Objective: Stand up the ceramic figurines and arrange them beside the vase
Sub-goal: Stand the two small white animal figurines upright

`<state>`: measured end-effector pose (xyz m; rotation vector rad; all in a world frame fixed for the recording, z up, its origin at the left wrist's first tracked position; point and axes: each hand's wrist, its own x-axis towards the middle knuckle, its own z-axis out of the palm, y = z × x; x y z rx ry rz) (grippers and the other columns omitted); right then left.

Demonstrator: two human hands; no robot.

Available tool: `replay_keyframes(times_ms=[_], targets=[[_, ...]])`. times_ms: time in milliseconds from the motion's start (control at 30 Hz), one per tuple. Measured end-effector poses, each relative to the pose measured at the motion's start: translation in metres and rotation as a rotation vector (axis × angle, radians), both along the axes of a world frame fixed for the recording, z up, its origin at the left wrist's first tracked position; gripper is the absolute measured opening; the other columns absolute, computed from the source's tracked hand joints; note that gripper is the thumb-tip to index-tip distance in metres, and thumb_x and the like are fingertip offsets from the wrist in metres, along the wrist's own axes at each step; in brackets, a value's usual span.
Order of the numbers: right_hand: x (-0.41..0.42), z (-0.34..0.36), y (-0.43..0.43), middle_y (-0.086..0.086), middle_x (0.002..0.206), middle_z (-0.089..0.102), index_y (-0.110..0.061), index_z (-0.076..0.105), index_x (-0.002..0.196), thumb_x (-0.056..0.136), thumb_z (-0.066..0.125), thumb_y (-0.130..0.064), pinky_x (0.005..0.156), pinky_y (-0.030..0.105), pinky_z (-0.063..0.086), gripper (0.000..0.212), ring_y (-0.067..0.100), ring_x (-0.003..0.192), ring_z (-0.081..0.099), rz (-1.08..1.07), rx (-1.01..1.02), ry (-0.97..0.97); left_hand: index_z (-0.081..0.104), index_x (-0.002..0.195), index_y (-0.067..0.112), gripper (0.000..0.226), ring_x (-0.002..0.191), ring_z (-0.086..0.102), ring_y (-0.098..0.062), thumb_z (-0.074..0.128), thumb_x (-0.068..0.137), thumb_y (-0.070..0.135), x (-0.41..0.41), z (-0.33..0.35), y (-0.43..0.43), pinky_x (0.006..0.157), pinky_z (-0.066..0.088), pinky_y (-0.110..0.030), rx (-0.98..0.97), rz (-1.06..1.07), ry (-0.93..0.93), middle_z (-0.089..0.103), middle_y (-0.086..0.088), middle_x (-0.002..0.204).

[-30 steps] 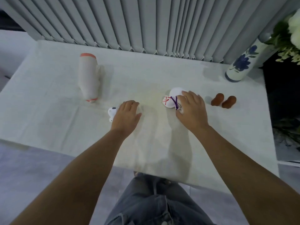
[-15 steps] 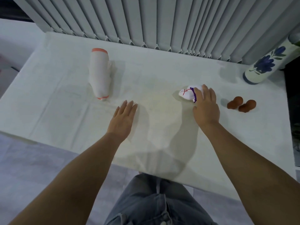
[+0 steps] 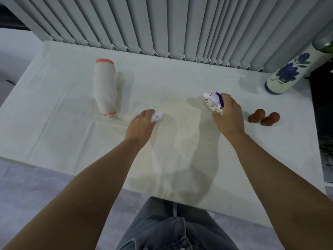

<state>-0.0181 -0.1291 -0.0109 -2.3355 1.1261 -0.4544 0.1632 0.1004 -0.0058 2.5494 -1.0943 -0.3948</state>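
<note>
No brand, label or readable writing shows on anything here; the only marks are painted ones. The fox figurine [image 3: 212, 102], white with thin red lines on its face and a purple cord around its neck, is lifted off the counter [image 3: 72, 123] in the right hand [image 3: 228, 117], which is closed around its rear part, snout pointing left and a curled white tail showing at the fingers. The left hand [image 3: 141, 123] is clenched on a small white figurine [image 3: 157, 116] (its shape is mostly hidden; a round hole or ring shows on the exposed end), low over the cloth near the middle of the counter. Whether it touches the cloth cannot be told.

A tall white figurine [image 3: 106, 86] with an orange base and an orange tip lies on its side toward the left, well apart from the vase [image 3: 286, 73]. Two brown figurines [image 3: 264, 118] lie touching each other just right of the right hand, nearer the vase than the rest. The vase, white with blue flowers and a blue foot, stands upright at the far right corner against the grey blinds [image 3: 180, 24]. A white cloth covers the counter, creased on the left.
</note>
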Motion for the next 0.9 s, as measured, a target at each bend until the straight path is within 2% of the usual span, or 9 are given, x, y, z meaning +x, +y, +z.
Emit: replay_keyframes(times_ms=[133, 233, 300, 400, 467, 600, 767, 900], targets=[[-0.005, 0.011, -0.010, 0.004, 0.112, 0.063, -0.021, 0.045, 0.125, 0.083, 0.063, -0.024, 0.072, 0.031, 0.039, 0.046, 0.031, 0.100, 0.058, -0.061, 0.183, 0.080, 0.056, 0.120, 0.014, 0.034, 0.102, 0.063, -0.027, 0.059, 0.092, 0.034, -0.016, 0.010, -0.046, 0.075, 0.038, -0.027, -0.094, -0.013, 0.113, 0.068, -0.005, 0.114], [-0.014, 0.024, -0.023, -0.003, 0.107, 0.059, -0.024, 0.042, 0.124, 0.081, 0.068, -0.033, 0.081, 0.040, 0.051, 0.052, 0.026, 0.097, 0.059, -0.044, 0.358, 0.149, 0.059, 0.113, 0.016, 0.032, 0.095, 0.064, -0.025, 0.066, 0.087, 0.033, -0.027, 0.014, -0.085, 0.071, 0.039, -0.025, -0.103, -0.043, 0.252, 0.070, -0.004, 0.105], [-0.023, 0.030, -0.032, -0.004, 0.108, 0.058, -0.024, 0.042, 0.125, 0.079, 0.070, -0.033, 0.081, 0.039, 0.052, 0.055, 0.022, 0.094, 0.058, -0.008, 0.401, 0.180, 0.060, 0.114, 0.017, 0.034, 0.095, 0.064, -0.025, 0.069, 0.084, 0.030, -0.032, 0.016, -0.108, 0.073, 0.044, -0.027, -0.088, -0.067, 0.291, 0.070, -0.005, 0.105], [-0.034, 0.033, -0.040, -0.012, 0.098, 0.055, -0.028, 0.044, 0.119, 0.079, 0.068, -0.034, 0.066, 0.026, 0.037, 0.047, 0.011, 0.076, 0.053, 0.015, 0.371, 0.228, 0.061, 0.118, 0.017, 0.037, 0.099, 0.063, -0.028, 0.069, 0.083, 0.025, -0.036, 0.017, -0.133, 0.078, 0.047, -0.030, -0.050, -0.120, 0.312, 0.069, -0.008, 0.108], [-0.038, 0.035, -0.045, -0.020, 0.087, 0.052, -0.035, 0.044, 0.113, 0.077, 0.069, -0.038, 0.060, 0.025, 0.028, 0.044, 0.004, 0.064, 0.047, 0.012, 0.321, 0.284, 0.062, 0.117, 0.016, 0.035, 0.100, 0.064, -0.027, 0.069, 0.083, 0.023, -0.038, 0.017, -0.145, 0.077, 0.045, -0.028, -0.026, -0.171, 0.304, 0.070, -0.007, 0.110], [-0.042, 0.030, -0.057, -0.011, 0.096, 0.059, -0.036, 0.044, 0.112, 0.073, 0.072, -0.040, 0.068, 0.031, 0.037, 0.048, 0.006, 0.072, 0.049, 0.060, 0.363, 0.324, 0.062, 0.117, 0.014, 0.035, 0.104, 0.062, -0.027, 0.069, 0.084, 0.020, -0.039, 0.018, -0.159, 0.080, 0.043, -0.027, 0.002, -0.277, 0.259, 0.069, -0.006, 0.115], [-0.042, 0.024, -0.062, -0.013, 0.096, 0.060, -0.038, 0.043, 0.113, 0.073, 0.072, -0.042, 0.077, 0.034, 0.037, 0.049, 0.003, 0.076, 0.048, 0.092, 0.357, 0.352, 0.062, 0.121, 0.014, 0.036, 0.107, 0.061, -0.028, 0.065, 0.085, 0.017, -0.036, 0.014, -0.161, 0.085, 0.044, -0.031, 0.004, -0.329, 0.231, 0.066, -0.008, 0.119], [-0.040, 0.024, -0.061, -0.010, 0.099, 0.062, -0.033, 0.046, 0.116, 0.076, 0.068, -0.035, 0.082, 0.038, 0.044, 0.046, 0.015, 0.086, 0.060, 0.108, 0.330, 0.361, 0.054, 0.131, 0.016, 0.045, 0.114, 0.058, -0.027, 0.065, 0.088, 0.021, -0.036, 0.007, -0.157, 0.090, 0.044, -0.033, 0.001, -0.327, 0.239, 0.062, -0.007, 0.126]])
